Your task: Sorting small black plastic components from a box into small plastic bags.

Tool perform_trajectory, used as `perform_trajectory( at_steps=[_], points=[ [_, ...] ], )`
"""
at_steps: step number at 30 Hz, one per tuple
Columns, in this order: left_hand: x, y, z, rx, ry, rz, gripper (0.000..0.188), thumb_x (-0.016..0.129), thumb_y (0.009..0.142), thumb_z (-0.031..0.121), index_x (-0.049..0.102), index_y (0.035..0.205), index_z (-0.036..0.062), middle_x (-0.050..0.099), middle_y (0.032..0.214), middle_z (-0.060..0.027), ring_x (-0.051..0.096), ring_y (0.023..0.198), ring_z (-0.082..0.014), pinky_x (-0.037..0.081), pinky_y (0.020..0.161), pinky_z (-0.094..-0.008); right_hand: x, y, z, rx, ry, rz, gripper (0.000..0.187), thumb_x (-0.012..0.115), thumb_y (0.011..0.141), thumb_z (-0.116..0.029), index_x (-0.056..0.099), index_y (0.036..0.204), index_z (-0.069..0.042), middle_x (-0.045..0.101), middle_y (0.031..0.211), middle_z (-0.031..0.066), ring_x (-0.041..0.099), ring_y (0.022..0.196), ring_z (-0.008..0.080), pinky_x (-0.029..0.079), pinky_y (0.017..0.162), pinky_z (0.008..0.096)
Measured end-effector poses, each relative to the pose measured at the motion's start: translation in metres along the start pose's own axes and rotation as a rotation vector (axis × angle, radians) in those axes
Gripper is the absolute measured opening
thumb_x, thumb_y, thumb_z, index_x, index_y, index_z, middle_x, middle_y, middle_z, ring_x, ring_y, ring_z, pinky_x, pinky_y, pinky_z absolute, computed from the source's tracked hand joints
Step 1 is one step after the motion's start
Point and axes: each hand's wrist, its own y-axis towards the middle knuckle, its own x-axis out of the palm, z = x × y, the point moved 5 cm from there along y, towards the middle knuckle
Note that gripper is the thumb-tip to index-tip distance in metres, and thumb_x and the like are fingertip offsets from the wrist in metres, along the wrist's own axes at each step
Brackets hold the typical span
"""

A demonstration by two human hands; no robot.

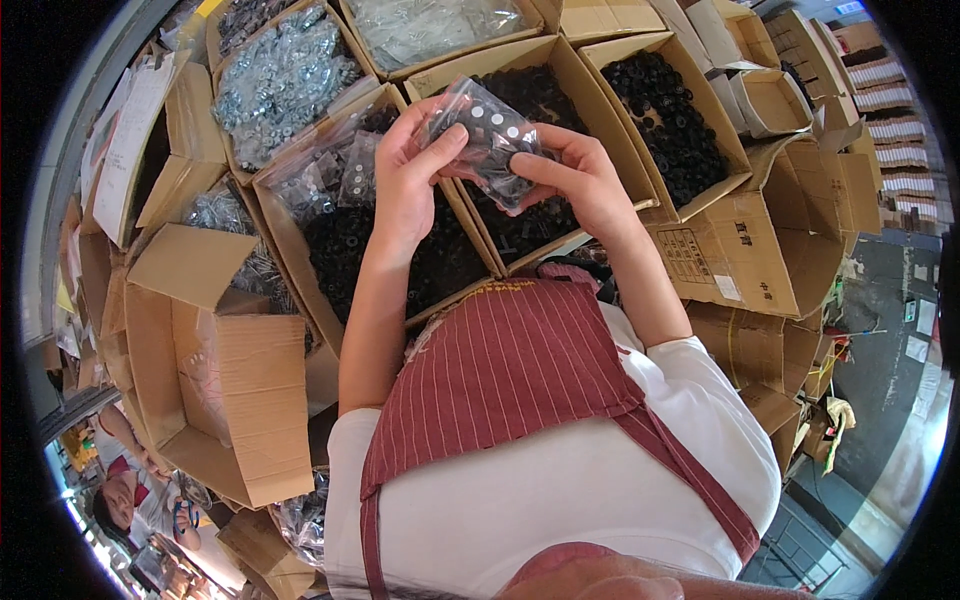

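Note:
Between both hands I hold a clear plastic bag (487,135) of small dark parts, several with round white tops. My left hand (415,165) grips its left side, thumb lying across the front. My right hand (572,175) pinches the lower right side with thumb and fingers. The bag hangs over an open carton (545,262) of black parts. Just left of it, another carton (300,283) holds loose black rings, with small filled clear bags (357,172) on top near my left wrist.
A carton of bagged silvery parts (290,85) stands far left, one of clear bags (430,25) at the back, and one of black rings (668,130) to the right. An open carton (265,400) stands near left. Another person (130,490) is at the lower left.

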Motion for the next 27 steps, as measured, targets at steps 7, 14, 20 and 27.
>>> perform_trajectory(
  at_steps=[7, 14, 20, 27],
  points=[
    [0.000, 0.000, 0.002, 0.017, -0.031, 0.034, 0.036, 0.065, 0.093, 0.010, 0.058, 0.126, -0.0020, 0.070, 0.107, -0.0102, 0.072, 0.083, -0.0190, 0.059, 0.064, -0.0300, -0.001, -0.006, -0.004, 0.024, 0.068, -0.037, 0.032, 0.058, 0.093, -0.005, 0.061, 0.122, 0.009, 0.069, 0.101, 0.0130, 0.071, 0.086, 0.0205, 0.064, 0.073, 0.0342],
    [0.001, -0.001, 0.005, 0.034, -0.046, 0.021, 0.036, 0.064, 0.094, 0.011, 0.058, 0.127, -0.0019, 0.070, 0.107, -0.0114, 0.072, 0.082, -0.0193, 0.059, 0.064, -0.0301, 0.001, -0.010, -0.007, -0.084, 0.025, -0.040, 0.032, 0.060, 0.092, -0.004, 0.062, 0.123, 0.007, 0.069, 0.104, 0.0108, 0.069, 0.091, 0.0190, 0.063, 0.075, 0.0335],
    [0.001, -0.001, 0.005, 0.034, -0.041, -0.014, 0.034, 0.062, 0.095, 0.009, 0.058, 0.127, -0.0021, 0.069, 0.110, -0.0121, 0.073, 0.084, -0.0196, 0.059, 0.063, -0.0296, 0.002, -0.011, -0.009, -0.122, 0.071, -0.065, 0.028, 0.064, 0.093, -0.007, 0.063, 0.118, 0.005, 0.069, 0.100, 0.0087, 0.069, 0.089, 0.0158, 0.062, 0.073, 0.0312],
    [0.000, 0.000, 0.003, 0.036, -0.037, -0.011, 0.033, 0.062, 0.095, 0.008, 0.058, 0.127, -0.0020, 0.070, 0.106, -0.0115, 0.073, 0.083, -0.0178, 0.059, 0.063, -0.0280, 0.000, -0.008, -0.002, -0.061, -0.004, -0.025, 0.024, 0.070, 0.092, -0.013, 0.065, 0.109, 0.004, 0.069, 0.094, 0.0075, 0.068, 0.083, 0.0144, 0.061, 0.070, 0.0299]
  ],
)
